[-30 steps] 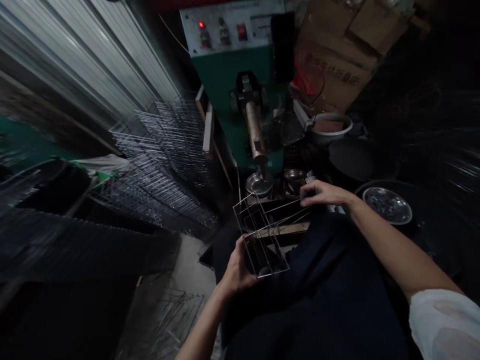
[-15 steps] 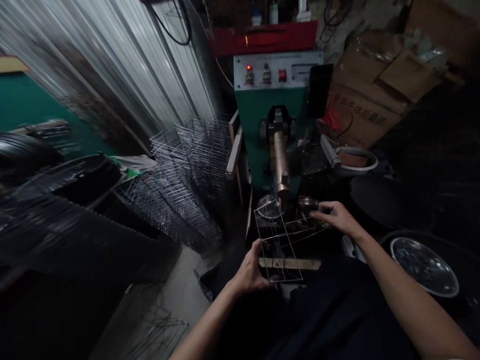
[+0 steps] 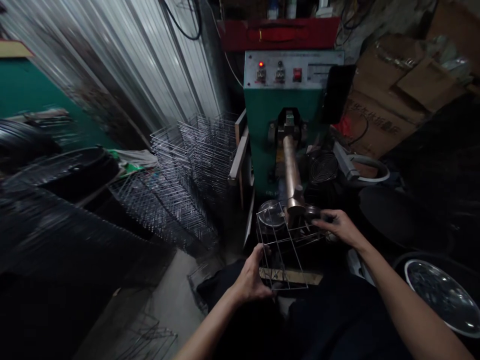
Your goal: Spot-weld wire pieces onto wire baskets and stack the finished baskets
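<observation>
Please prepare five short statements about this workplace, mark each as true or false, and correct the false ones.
1. The left hand holds a wire frame. True.
2. The right hand touches the control panel. False: it is lower, at the wire frame's right end.
3. A red lamp is lit on the green machine. True.
4. The stacked wire racks stand right of the machine. False: they stand left.
5. The cardboard box bears printed characters. True.

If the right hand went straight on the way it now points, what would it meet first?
The right hand would likely meet the small metal dish first, then perhaps the copper-coloured rod; depth is unclear.
</observation>
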`<control>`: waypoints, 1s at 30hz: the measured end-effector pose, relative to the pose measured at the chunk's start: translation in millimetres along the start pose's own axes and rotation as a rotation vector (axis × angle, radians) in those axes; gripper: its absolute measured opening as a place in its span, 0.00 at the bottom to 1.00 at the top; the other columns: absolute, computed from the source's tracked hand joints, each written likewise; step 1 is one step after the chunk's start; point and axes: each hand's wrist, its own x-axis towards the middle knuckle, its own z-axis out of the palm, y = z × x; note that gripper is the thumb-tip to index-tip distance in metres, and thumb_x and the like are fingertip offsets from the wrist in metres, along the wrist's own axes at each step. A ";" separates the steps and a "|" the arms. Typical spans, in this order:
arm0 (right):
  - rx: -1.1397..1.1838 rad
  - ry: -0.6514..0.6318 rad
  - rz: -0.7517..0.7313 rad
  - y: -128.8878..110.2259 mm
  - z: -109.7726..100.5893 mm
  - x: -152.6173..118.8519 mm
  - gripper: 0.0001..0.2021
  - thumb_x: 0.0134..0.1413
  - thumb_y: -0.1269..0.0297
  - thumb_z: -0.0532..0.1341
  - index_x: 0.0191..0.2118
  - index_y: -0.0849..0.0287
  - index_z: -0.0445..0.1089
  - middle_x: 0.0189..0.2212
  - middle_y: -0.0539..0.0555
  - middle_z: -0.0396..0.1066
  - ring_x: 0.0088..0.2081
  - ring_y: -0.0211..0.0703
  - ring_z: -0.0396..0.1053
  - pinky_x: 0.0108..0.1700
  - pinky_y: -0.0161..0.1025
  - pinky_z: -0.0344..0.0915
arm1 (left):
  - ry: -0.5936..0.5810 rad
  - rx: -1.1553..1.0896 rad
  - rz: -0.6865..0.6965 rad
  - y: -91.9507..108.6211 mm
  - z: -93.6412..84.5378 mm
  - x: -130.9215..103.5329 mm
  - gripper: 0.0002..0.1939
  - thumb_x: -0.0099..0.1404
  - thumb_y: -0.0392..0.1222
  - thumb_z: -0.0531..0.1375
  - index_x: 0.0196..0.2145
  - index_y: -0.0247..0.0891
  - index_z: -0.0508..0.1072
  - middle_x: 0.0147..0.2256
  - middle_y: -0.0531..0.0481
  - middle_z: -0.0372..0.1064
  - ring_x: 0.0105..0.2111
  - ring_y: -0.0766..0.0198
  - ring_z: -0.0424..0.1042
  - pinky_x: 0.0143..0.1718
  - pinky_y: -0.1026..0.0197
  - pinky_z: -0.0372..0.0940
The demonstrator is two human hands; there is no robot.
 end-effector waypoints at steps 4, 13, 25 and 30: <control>0.006 0.008 0.006 4.9 -1.0 0.6 0.27 0.50 0.37 0.69 0.23 0.58 0.68 0.23 0.49 0.63 0.29 0.42 0.61 0.32 0.37 0.56 | 0.012 -0.019 0.013 -7.8 4.3 1.5 0.59 0.43 0.43 0.75 0.66 0.43 0.48 0.55 0.39 0.64 0.57 0.44 0.70 0.63 0.39 0.66; 0.001 0.009 0.010 8.8 -0.8 5.0 0.28 0.49 0.36 0.69 0.22 0.58 0.67 0.23 0.48 0.61 0.28 0.41 0.60 0.32 0.38 0.56 | 0.027 -0.037 0.034 -2.8 3.5 6.8 0.51 0.45 0.42 0.74 0.62 0.42 0.53 0.53 0.42 0.64 0.54 0.48 0.71 0.62 0.43 0.68; 0.025 0.007 0.032 16.1 -1.5 8.5 0.27 0.49 0.38 0.70 0.24 0.59 0.69 0.24 0.48 0.62 0.29 0.40 0.60 0.34 0.38 0.55 | 0.030 -0.007 0.063 -7.2 4.0 13.2 0.55 0.44 0.43 0.74 0.64 0.43 0.49 0.53 0.41 0.64 0.54 0.46 0.71 0.60 0.41 0.69; -0.009 0.018 -0.014 10.0 -0.9 10.9 0.27 0.52 0.38 0.69 0.21 0.58 0.65 0.22 0.47 0.60 0.28 0.40 0.59 0.32 0.37 0.54 | 0.027 0.022 0.072 -9.3 1.9 14.7 0.48 0.47 0.44 0.73 0.61 0.44 0.54 0.50 0.44 0.65 0.50 0.50 0.73 0.56 0.43 0.71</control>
